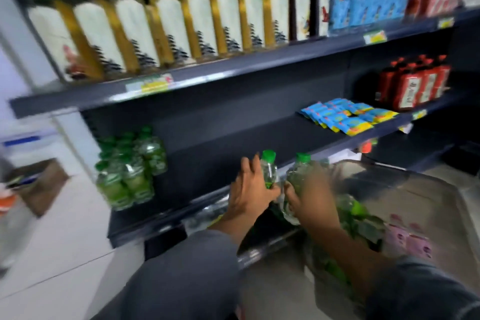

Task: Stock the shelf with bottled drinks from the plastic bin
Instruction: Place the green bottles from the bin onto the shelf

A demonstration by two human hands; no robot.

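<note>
Left hand (253,189) grasps one green-capped bottle (268,169); right hand (309,199) grasps another bottle (298,171), both above the plastic bin (415,189).

Your open passage is the bare lower shelf (207,176) span between the stocked green bottles (130,171) at left and the plastic bin (415,189) at right; the shelf above (233,70) caps it.
</note>
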